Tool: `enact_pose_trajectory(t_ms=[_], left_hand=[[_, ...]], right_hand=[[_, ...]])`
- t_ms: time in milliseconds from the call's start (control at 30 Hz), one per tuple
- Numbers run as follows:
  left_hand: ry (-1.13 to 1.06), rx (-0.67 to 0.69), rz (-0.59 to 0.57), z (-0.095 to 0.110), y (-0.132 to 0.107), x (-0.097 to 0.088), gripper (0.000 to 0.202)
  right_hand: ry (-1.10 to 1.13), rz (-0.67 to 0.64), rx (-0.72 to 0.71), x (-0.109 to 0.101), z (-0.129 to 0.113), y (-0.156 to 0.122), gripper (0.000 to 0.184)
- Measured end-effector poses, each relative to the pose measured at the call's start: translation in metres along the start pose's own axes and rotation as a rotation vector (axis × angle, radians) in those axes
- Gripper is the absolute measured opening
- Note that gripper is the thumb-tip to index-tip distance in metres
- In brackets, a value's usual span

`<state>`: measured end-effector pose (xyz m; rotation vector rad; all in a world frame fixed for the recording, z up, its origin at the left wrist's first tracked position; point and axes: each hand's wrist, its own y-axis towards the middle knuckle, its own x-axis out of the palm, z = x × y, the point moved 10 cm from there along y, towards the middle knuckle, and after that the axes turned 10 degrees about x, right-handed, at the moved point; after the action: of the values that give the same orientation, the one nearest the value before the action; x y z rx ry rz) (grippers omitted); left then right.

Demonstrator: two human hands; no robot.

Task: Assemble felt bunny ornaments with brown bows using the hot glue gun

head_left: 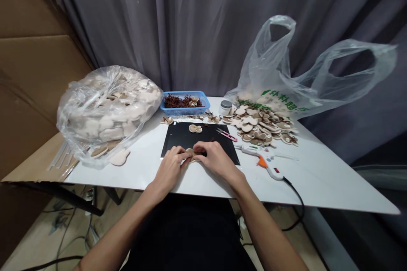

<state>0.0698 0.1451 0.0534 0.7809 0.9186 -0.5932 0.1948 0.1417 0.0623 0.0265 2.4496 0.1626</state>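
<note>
Over the near edge of a black mat (178,137), both hands pinch one small beige-and-brown plush cutout (190,152). My left hand (171,165) grips its left side with thumb and forefinger. My right hand (214,159) has its fingertips closed on the right side, hiding much of the piece. A second pale plush cutout (195,128) lies farther back on the mat. Pink-handled thread snips (228,135) rest by the mat's right edge, blades toward the back left. Just right of my right hand, a white glue gun (269,163) with an orange trigger lies on its side.
A blue basket (186,111) of dark red-brown bows stands behind the mat, beside a grey-lidded jar (226,106). Finished-looking plush pieces (260,125) pile up before a clear plastic bag (286,76). At left sits a bulging bag (111,114) of cutouts, near glue sticks (60,154).
</note>
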Motion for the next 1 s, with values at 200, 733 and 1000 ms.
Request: enact_pose_trajectory(t_ms=[200,733,1000], left_hand=[[-0.062,0.000,0.010,-0.006,0.000,0.002,0.023],[-0.028,-0.039,0.020,-0.003,0.006,-0.003,0.014],[0.016,-0.016,-0.018,0.000,0.018,-0.001,0.017]], right_hand=[[-0.082,-0.067,-0.005,0.007,-0.006,0.003,0.018],[-0.113,-0.025,-0.055,0.017,0.000,-0.010,0.028],[-0.026,-0.017,-0.119,0.011,0.005,-0.001,0.030]])
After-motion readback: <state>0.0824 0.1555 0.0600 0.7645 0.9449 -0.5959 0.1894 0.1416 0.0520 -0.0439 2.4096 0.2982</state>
